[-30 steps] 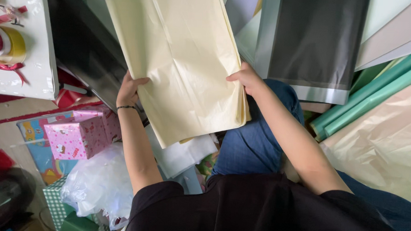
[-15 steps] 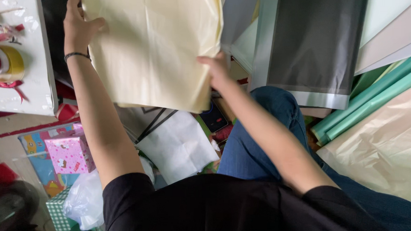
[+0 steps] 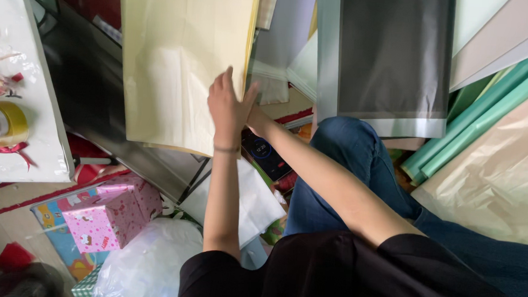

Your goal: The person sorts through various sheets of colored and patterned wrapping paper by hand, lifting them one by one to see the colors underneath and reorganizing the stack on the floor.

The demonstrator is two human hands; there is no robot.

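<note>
A stack of large cream paper sheets hangs in front of me at the upper left. My left hand, with a thin bracelet at the wrist, lies against the stack's lower right corner, fingers pointing up and thumb at the paper's right edge. My right hand sits just behind and to the right of the left one, mostly hidden by it, at the same edge of the paper. Its grip is not visible.
A dark grey sheet with a pale border hangs at upper right, with teal sheets and crinkled beige paper beside it. A white table with ribbon rolls stands at left. Below lie a pink gift box, a white plastic bag, white paper and a dark phone.
The cream stack has shifted up and left. My left hand has swung from its left edge across to the lower right corner, meeting my right hand there.
</note>
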